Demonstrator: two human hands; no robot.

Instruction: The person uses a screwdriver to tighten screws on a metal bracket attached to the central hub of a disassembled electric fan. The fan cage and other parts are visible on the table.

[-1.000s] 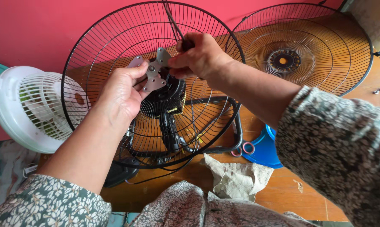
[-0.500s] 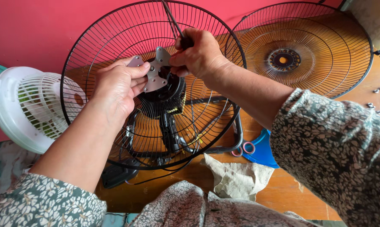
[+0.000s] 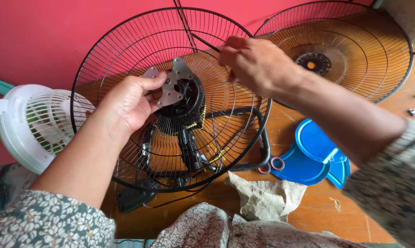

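**Desk:** What sits at the left edge?

**Photographer:** A small white plastic fan lies at nine o'clock. Next to it, the person's left hand is at the hub of a large black wire fan guard. Its grip is half closed, with thumb and fingertips pressed on the left edge of a grey, lobed metal plate. The plate sits on the black fan motor at the guard's centre.

**Desk:** What has changed in the last second?

**Photographer:** The right hand was down on that plate beside the left. It has now lifted clear toward one o'clock, so the plate is held by the left hand alone. The left hand has kept its place.

**Desk:** And the right grip?

**Photographer:** It is pinched tight on a thin dark rod-like tool, which points toward the plate but is well apart from it. I cannot tell what kind of tool it is.

**Desk:** Further right?

**Photographer:** A second round wire guard is at two o'clock. Blue plastic fan blades are at four o'clock, with a crumpled beige cloth near them. A few small silver screws are at three o'clock. All of it rests on the orange wooden surface.
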